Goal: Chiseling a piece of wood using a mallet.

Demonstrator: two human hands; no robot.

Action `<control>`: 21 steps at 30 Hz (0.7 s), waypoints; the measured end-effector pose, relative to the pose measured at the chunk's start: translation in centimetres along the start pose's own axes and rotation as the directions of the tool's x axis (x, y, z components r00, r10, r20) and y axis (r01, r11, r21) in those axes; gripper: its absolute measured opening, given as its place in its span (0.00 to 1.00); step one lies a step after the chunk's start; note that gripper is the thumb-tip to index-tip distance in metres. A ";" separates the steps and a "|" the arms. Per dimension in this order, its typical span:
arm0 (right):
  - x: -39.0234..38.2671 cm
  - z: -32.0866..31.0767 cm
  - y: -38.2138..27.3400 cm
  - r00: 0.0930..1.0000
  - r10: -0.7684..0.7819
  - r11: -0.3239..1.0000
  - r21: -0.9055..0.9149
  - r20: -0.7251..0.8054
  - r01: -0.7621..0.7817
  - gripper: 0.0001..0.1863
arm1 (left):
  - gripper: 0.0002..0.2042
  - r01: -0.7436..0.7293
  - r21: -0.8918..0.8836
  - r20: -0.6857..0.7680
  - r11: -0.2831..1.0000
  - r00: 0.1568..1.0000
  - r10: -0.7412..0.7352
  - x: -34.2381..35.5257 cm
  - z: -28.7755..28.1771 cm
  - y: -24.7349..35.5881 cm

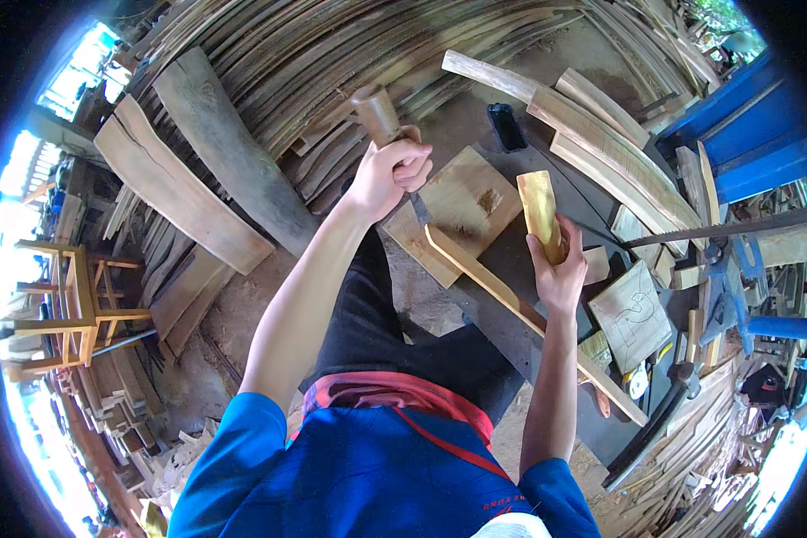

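My left hand (392, 175) is closed round a chisel, whose thick wooden handle (377, 112) rises above the fist. Below the fist, its metal blade (420, 210) points down near the tip of a long wooden strip (489, 280). In my right hand (561, 260) is a short yellowish wood block (538, 208), held upright between thumb and fingers, apart from the chisel. The strip lies slantwise across the dark workbench (493, 318) and passes behind my right forearm. A square wooden board (475, 193) with a dark patch lies under the chisel side.
On the bench's right lies a board with a drawn outline (630, 314). Beyond are a black case-like object (507, 127) and long planks (601, 139). Blue metal equipment (749, 134) stands at the right, a wooden stool (72, 309) at the left. Wide slabs (179, 184) lean at the left.
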State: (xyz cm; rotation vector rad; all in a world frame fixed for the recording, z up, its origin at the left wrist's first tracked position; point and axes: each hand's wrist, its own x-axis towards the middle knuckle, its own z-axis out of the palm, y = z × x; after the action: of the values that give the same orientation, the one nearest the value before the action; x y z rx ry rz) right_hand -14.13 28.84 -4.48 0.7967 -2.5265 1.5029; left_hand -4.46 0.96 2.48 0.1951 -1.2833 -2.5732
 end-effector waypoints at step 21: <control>0.0 0.8 0.8 1.000 -0.012 1.000 -0.014 -0.022 0.012 0.28 | 0.11 -0.048 0.396 -0.118 0.917 0.988 0.102 -0.5 3.0 -2.4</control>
State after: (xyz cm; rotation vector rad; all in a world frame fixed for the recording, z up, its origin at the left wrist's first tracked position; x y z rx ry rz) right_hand -14.34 28.45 -5.49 0.7876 -2.5089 1.4807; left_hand -5.09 4.80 2.33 0.3822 -1.7044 -2.1700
